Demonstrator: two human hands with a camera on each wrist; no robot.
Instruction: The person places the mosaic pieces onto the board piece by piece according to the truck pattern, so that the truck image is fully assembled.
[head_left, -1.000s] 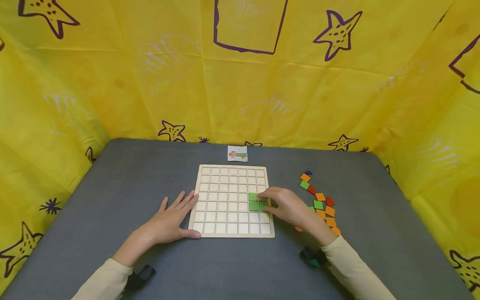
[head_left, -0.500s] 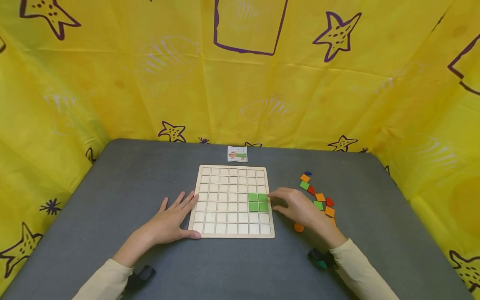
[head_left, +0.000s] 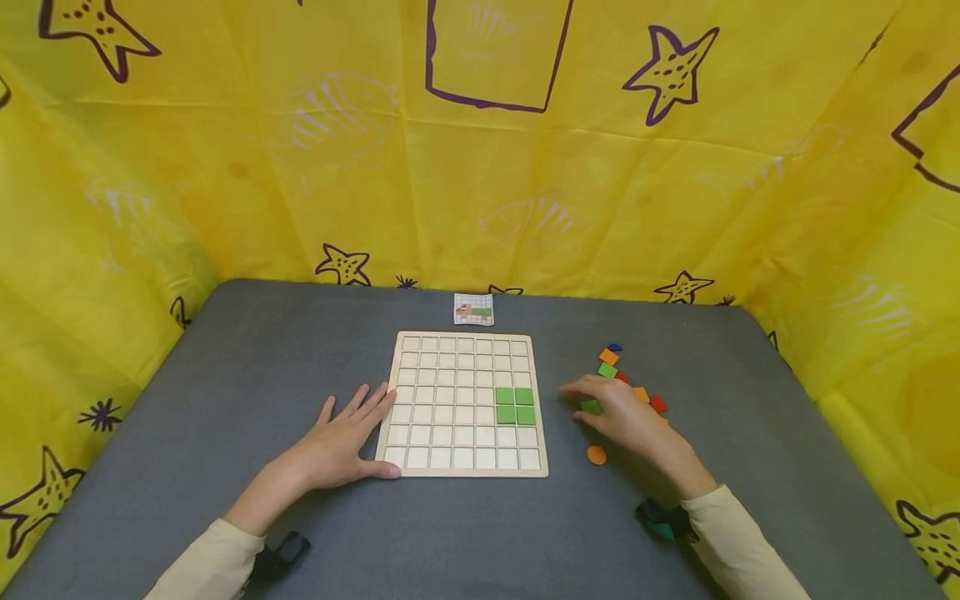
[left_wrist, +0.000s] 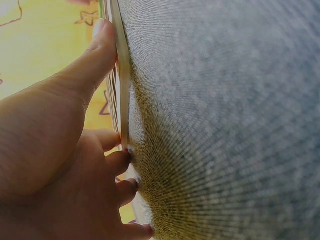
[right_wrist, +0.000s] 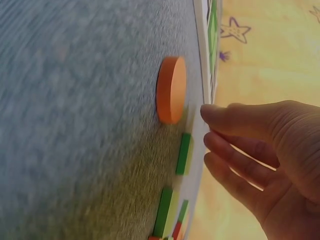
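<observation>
A square wooden grid board [head_left: 442, 414] lies on the table, with several green square tiles [head_left: 514, 406] set in cells near its right side. My left hand [head_left: 337, 442] rests spread along the board's left edge; in the left wrist view the thumb and fingers touch the wooden rim [left_wrist: 122, 75]. To the right of the board, my right hand [head_left: 618, 412] hovers over loose pieces with relaxed fingers and holds nothing. A loose green tile [head_left: 591, 407] shows between its thumb and index finger. An orange disc [right_wrist: 172, 90] lies near it. The hand hides part of the pile.
Beyond the right hand lie loose orange tiles [head_left: 609, 357], a green tile [head_left: 607, 370], red triangles [head_left: 658, 404] and a blue piece [head_left: 615, 347]. A small picture card [head_left: 473, 309] lies behind the board. A yellow patterned cloth [head_left: 480, 167] encloses the table.
My right hand has moved off the board to the right, over the loose pieces, uncovering the green tiles in the grid. The left hand has stayed in place.
</observation>
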